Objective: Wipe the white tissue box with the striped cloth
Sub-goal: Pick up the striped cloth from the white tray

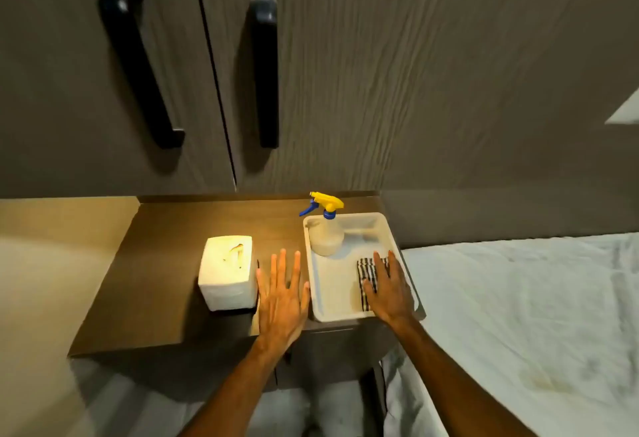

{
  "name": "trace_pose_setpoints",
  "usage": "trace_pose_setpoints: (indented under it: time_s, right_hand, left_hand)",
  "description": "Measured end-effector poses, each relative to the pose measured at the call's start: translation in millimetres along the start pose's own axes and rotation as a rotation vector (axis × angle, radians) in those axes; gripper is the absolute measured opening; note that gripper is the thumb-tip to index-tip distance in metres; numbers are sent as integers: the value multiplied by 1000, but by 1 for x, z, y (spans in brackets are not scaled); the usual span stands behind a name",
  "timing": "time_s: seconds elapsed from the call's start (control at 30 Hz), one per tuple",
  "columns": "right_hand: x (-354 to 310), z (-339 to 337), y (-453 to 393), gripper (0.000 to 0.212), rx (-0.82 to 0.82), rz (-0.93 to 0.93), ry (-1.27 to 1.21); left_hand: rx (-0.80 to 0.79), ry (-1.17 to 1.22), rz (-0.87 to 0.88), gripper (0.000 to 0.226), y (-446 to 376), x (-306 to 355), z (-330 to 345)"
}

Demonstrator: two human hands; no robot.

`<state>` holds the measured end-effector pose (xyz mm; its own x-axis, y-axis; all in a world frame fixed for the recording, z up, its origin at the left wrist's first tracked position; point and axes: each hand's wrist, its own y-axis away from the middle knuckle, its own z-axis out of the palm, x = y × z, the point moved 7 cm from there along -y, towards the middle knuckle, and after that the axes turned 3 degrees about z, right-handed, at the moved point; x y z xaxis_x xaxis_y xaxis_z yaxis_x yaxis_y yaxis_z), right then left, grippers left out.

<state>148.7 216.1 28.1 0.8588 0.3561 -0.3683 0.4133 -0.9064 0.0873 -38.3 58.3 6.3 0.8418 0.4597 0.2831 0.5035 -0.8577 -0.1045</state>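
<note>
The white tissue box [227, 272] stands on the brown bedside table [155, 284], lit from above. My left hand [281, 296] lies flat and open on the table just right of the box, fingers spread. The black-and-white striped cloth [366, 272] lies folded in the white tray [332, 298] at the table's right end. My right hand [389, 289] rests palm down on top of the cloth, fingers extended, covering most of it.
A spray bottle [326, 234] with a yellow and blue trigger head stands in the tray's far corner. Dark cupboard doors with black handles [264, 70] rise behind the table. A bed with a white sheet [518, 315] is on the right.
</note>
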Motion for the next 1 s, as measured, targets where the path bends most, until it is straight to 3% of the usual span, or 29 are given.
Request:
trace_pose_setpoints:
  time_s: [0.13,0.23,0.37,0.57,0.67,0.73,0.87,1.0]
  right_hand:
    - [17,23,-28,85,-285,58,122]
    - [12,33,-29,84,-350,0,240]
    - [16,37,-32,87,-355,-14,271]
    - [18,37,-28,82,-227,15,273]
    - [21,25,-31,64,-166,107,94]
    - [19,18,-33,50,-117,59,-7]
    - [5,-10,-19,48,19,95,-199]
    - [-55,-25,6,47,83,-52,-405]
  left_hand:
    - [-120,29,-82,78,-14,-18,50]
    - [-191,-11,-116,78,-16,-27,79]
    - [-120,-71,-78,73,-11,-31,94]
    - [-95,-93,-61,82,-8,-26,90]
    - [-106,-39,-80,78,-9,-25,85]
    - [-90,46,-131,74,-6,-25,77]
    - [74,274,-170,68,11,-17,32]
    - [301,333,5,64,21,-2,-46]
